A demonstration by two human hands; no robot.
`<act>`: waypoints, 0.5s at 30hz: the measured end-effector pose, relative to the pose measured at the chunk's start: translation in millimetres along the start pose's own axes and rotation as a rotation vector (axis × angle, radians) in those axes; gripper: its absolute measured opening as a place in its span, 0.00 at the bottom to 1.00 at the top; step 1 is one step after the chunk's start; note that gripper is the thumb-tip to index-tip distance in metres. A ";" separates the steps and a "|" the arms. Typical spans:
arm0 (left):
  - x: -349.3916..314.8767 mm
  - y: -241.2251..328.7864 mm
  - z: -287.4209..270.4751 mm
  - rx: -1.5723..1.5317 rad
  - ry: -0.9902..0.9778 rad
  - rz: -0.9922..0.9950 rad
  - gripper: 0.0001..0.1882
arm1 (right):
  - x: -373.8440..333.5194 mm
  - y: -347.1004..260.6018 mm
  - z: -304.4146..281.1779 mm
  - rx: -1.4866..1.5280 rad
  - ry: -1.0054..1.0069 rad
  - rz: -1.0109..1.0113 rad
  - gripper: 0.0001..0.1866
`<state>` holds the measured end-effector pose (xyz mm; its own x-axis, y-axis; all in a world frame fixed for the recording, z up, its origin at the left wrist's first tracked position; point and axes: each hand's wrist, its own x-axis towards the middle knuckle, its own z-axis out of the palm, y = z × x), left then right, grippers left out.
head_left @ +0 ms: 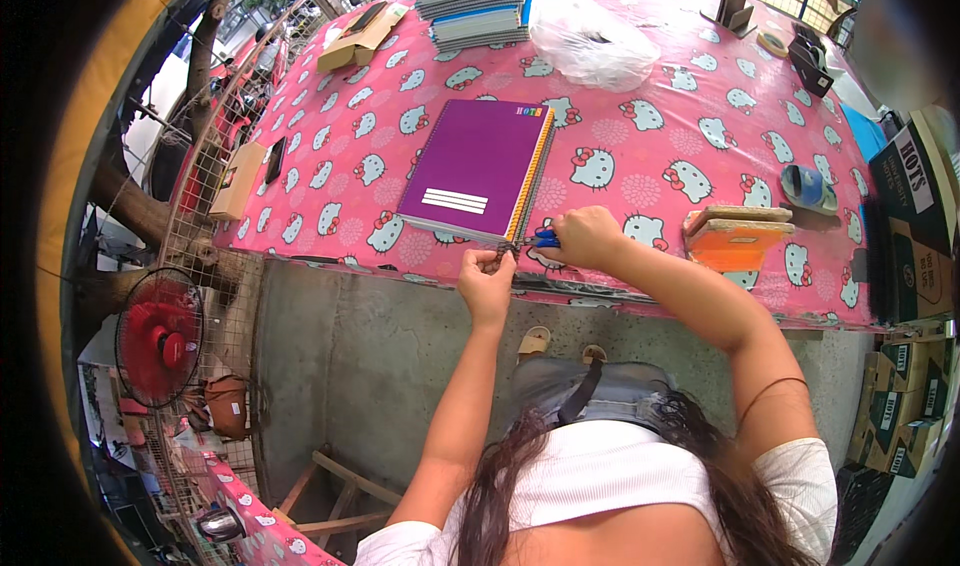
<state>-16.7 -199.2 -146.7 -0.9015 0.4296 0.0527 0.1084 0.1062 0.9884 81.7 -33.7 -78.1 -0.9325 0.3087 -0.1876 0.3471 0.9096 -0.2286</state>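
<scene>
A purple spiral notebook (472,161) lies on the pink patterned tablecloth (330,206), its near corner at the table's front edge. Dark coil binding (540,176) runs down its right side. My left hand (487,284) is closed at the near end of that coil, thumb and fingers pinched on it. In my right hand (590,238) is a pair of blue-handled pliers (545,239), gripped with the fist closed. Their jaws point left at the coil end, close to my left fingertips; whether they bite on the wire is too small to tell.
Stacked notebooks (470,11) and a clear plastic bag (595,41) sit at the far side. Orange-faced wooden blocks (740,238) and a tape roll (808,188) stand to the right. Cartons (912,216) border the right end; a red fan (160,338) is at left.
</scene>
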 end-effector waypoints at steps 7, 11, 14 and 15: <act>2.3 5.9 2.4 -0.134 -0.035 -0.171 0.18 | 0.0 20.5 32.4 -0.287 0.546 -0.190 0.33; 3.2 5.2 3.3 -0.055 -0.078 -0.103 0.17 | 6.3 15.3 32.7 -0.259 0.435 -0.195 0.33; 2.6 4.0 4.5 -0.043 -0.069 -0.118 0.15 | 6.6 8.7 23.1 -0.134 0.254 -0.115 0.31; 2.4 3.4 5.3 -0.042 -0.057 -0.127 0.15 | 6.1 6.5 19.3 -0.053 0.098 -0.043 0.30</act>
<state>-16.3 -193.1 -143.9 -0.8816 0.4652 -0.0803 -0.0241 0.1256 0.9918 80.2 -31.3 -99.1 -0.9526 0.2926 -0.0835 0.3032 0.9352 -0.1830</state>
